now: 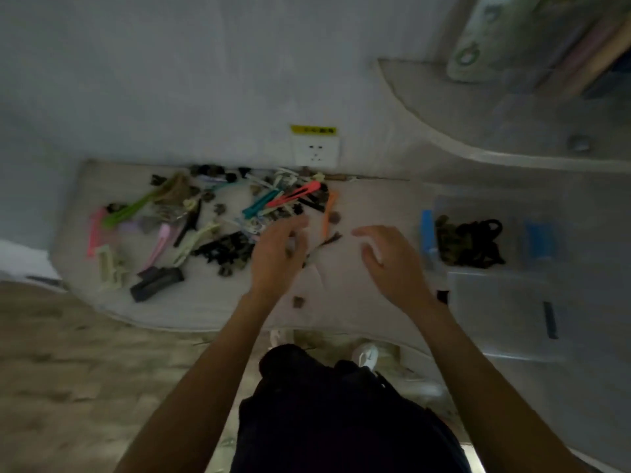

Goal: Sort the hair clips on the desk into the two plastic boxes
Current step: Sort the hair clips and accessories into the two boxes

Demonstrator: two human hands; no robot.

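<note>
Glossy plastic hair clips [191, 227], slim and clawed, heaped on desk [341, 302].

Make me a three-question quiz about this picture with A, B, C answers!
1. Where is the box holding dark clips?
A. right of the hands
B. left of the pile
C. on the floor

2. What colour are that box's latches?
A. red
B. blue
C. yellow

3. How is the right hand?
A. in a fist
B. inside the box
C. open above the desk

Answers: A, the box sits at the desk's right side; B, both latches show blue; C, its fingers are spread and hold nothing.
</note>
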